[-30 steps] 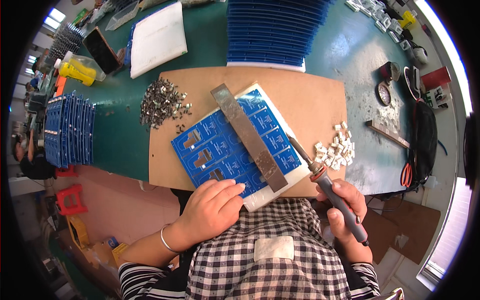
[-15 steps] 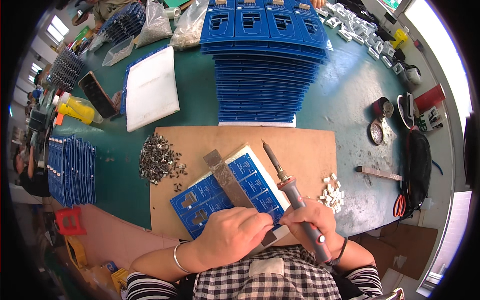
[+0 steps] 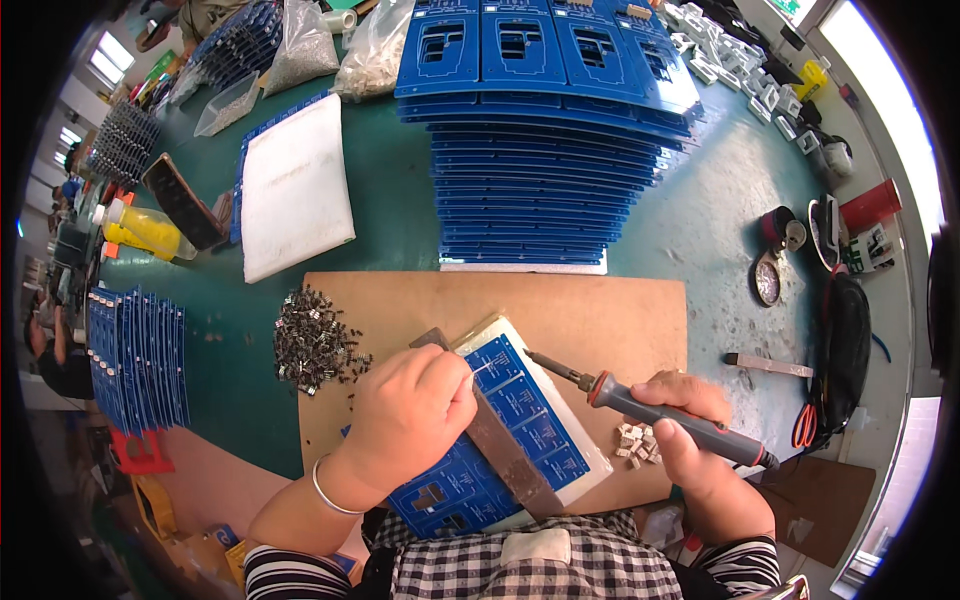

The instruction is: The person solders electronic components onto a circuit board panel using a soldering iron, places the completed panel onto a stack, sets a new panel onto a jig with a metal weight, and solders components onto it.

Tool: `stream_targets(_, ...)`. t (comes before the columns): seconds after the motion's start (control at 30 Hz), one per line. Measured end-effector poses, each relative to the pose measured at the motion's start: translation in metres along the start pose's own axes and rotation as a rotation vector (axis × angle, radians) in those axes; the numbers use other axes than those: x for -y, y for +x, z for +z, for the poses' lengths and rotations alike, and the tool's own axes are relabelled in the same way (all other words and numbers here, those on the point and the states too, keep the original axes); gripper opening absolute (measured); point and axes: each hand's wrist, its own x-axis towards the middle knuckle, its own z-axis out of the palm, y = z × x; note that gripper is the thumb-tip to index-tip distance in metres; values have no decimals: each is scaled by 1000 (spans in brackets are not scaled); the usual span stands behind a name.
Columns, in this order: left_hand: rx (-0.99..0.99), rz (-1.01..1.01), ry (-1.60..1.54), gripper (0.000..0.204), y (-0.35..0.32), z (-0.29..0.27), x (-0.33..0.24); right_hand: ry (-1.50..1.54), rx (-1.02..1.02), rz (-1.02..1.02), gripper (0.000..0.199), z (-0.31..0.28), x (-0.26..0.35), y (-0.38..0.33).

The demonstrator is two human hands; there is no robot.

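Taking the blue circuit board [image 3: 530, 415] as the dial, with 12 o'clock away from us, we find it at the near centre of the brown sheet [image 3: 620, 330] on the tabletop [image 3: 390, 200]. A flat metal bar [image 3: 510, 450] crosses it from 11 to 5 o'clock.

Our left hand [image 3: 410, 415], at 10 o'clock, is curled with thumb and forefinger pinching a thin silvery strand [image 3: 482, 368] above the board. Our right hand [image 3: 698, 472], at 3 o'clock, grips the soldering iron [image 3: 630, 400] by its handle. The iron tip lies by the board's 1 o'clock edge, apart from the strand; we cannot tell whether it touches anything.

For good handling, we judge that we should:
1. Steady the right wrist and hold the iron at a low slant.
2. Pinch the strand well back, with fingertips away from the hot tip.
3. Leave the bar flat, since it probably steadies the board.

Markings: the board bears fine white legends, too small to read. At 2 o'clock, a white-and-green item [image 3: 868, 248] carries print; we do not transcribe it.
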Motion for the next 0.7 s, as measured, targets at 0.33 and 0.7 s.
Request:
stream_targets(0.33, 138, 30, 95, 17, 1, 12, -4, -6, 72, 90, 33, 7, -9, -4)
stream_targets(0.7, 172, 22, 110, 16, 3, 15, -3, 29, 34, 70, 31, 12, -15, -4)
